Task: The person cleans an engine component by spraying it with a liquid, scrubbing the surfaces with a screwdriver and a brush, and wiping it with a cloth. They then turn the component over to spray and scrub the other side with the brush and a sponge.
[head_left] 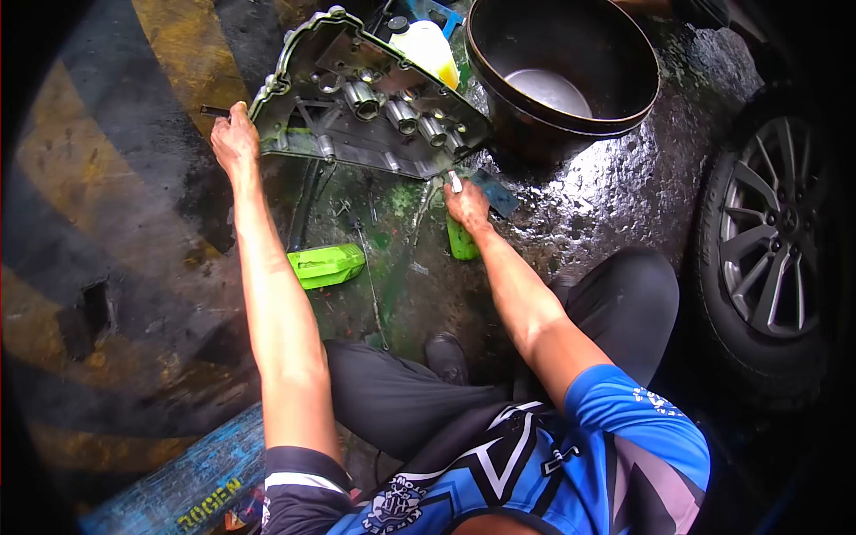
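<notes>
A grey metal engine valve cover (357, 111), its inner side with round tubes facing me, is tilted up above the wet floor. My left hand (234, 141) is closed on its left end, where a short dark tube (214, 111) sticks out. Close to the cover's lower right corner, my right hand (468, 207) is wrapped round a green spray bottle (462, 241). The bottle's white nozzle (456, 182) points up toward the cover, and a faint pale streak lies beside it. Most of the bottle's upper part is hidden by my fingers.
A big dark round tub (571, 80) stands at the back right, beside a white jug (426, 49) with yellow liquid. On the floor lie a bright green plastic piece (327, 266) and a thin rod (370, 285). A car wheel (776, 227) is at right, a blue cylinder (192, 473) lower left.
</notes>
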Available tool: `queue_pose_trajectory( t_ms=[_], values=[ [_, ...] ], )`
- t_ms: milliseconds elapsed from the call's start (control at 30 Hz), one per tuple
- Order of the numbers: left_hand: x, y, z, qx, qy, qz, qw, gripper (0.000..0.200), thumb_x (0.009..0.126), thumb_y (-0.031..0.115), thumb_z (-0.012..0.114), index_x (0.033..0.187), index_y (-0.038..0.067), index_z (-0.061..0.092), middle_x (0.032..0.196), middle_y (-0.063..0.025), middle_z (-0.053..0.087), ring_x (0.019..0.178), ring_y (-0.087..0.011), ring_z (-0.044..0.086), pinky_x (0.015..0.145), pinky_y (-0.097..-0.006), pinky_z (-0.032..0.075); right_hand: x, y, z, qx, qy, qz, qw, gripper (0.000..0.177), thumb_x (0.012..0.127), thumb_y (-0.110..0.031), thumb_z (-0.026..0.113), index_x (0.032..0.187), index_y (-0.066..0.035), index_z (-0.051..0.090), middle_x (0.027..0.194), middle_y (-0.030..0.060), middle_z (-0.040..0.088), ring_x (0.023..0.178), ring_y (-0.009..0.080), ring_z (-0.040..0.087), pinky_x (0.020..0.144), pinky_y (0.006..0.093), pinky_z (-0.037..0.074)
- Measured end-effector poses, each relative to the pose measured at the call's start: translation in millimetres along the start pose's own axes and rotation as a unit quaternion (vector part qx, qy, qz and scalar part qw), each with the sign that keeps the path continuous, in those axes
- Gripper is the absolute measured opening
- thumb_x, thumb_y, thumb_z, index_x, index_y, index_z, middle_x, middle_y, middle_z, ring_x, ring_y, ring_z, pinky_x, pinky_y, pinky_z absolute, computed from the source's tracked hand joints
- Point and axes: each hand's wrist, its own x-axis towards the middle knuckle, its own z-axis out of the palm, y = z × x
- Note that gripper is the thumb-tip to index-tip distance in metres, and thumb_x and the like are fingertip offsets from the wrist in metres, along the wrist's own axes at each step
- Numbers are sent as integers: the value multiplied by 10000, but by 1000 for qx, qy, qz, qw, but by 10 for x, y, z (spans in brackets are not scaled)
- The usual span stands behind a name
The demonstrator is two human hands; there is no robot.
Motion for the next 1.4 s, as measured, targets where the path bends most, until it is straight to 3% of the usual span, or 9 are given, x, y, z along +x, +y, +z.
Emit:
queue_pose_trajectory(
  t_ms=[300, 567, 700, 800, 933, 967, 1033, 1133, 1400],
  values=[
    [-975, 592, -387, 8, 96, -12, 995, 563, 923, 437, 605, 930, -125, 648, 950, -365, 668, 938, -538, 638, 840, -564, 473, 155, 100, 256, -7, -89, -29, 996, 505, 925, -492, 605, 1170, -59, 690, 1137, 248, 697, 1099, 441, 646, 954, 510, 502],
    [-1187, 375, -485, -144, 162, 66, 974, 571, 935, 448, 685, 765, -88, 589, 707, -259, 647, 669, -333, 626, 672, -475, 473, -307, 79, 261, -15, -91, -18, 996, 551, 908, -527, 591, 1177, -56, 691, 1120, 267, 694, 1092, 433, 653, 969, 510, 505],
    [-1260, 289, -593, -125, 69, -24, 989, 575, 948, 458, 664, 783, -89, 594, 699, -261, 642, 629, -351, 608, 636, -478, 466, -584, 27, 189, -6, -34, -144, 989, 474, 931, -502, 581, 1117, -79, 688, 990, 248, 716, 982, 442, 679, 889, 529, 523],
    [-1203, 221, -542, -191, 92, 51, 976, 585, 948, 471, 658, 807, -92, 589, 701, -269, 640, 637, -350, 615, 642, -481, 469, -597, 23, 232, 52, -18, -168, 984, 446, 936, -506, 599, 1094, -95, 674, 937, 226, 719, 923, 437, 687, 836, 520, 529],
    [-1203, 274, -563, -171, 56, 11, 984, 575, 946, 465, 651, 818, -91, 582, 722, -299, 644, 747, -462, 667, 695, -506, 492, -652, -206, 64, 64, -67, -138, 986, 396, 941, -464, 602, 1068, -107, 721, 801, 107, 743, 880, 312, 728, 835, 435, 538],
    [-1186, 231, -517, -168, 77, 28, 982, 595, 946, 493, 664, 785, -76, 592, 697, -225, 649, 636, -305, 595, 657, -426, 487, -685, -286, 23, 75, -74, -129, 986, 398, 939, -451, 602, 1082, -100, 723, 770, 89, 740, 865, 287, 730, 835, 416, 537],
    [-1172, 217, -484, -193, 103, 57, 974, 565, 947, 490, 665, 858, -68, 643, 758, -221, 683, 700, -303, 650, 695, -420, 504, -708, -419, -94, 42, -100, -135, 985, 428, 932, -447, 621, 1156, -92, 706, 764, 73, 735, 832, 243, 727, 810, 383, 541],
    [-1192, 238, -528, -235, 76, 45, 968, 526, 943, 474, 656, 863, -45, 625, 818, -287, 679, 849, -462, 682, 740, -505, 502, -798, -533, -99, 217, -161, -170, 948, 570, 919, -459, 698, 1348, -95, 613, 890, 85, 732, 826, 149, 702, 794, 322, 535],
    [-1173, 14, -606, -187, 51, 44, 980, 619, 938, 515, 668, 826, -90, 600, 751, -301, 631, 682, -390, 594, 678, -481, 475, -974, -957, -324, 177, -110, -176, 962, 516, 937, -459, 664, 1268, -63, 658, 738, 63, 715, 714, 180, 709, 744, 348, 536]
  ],
)
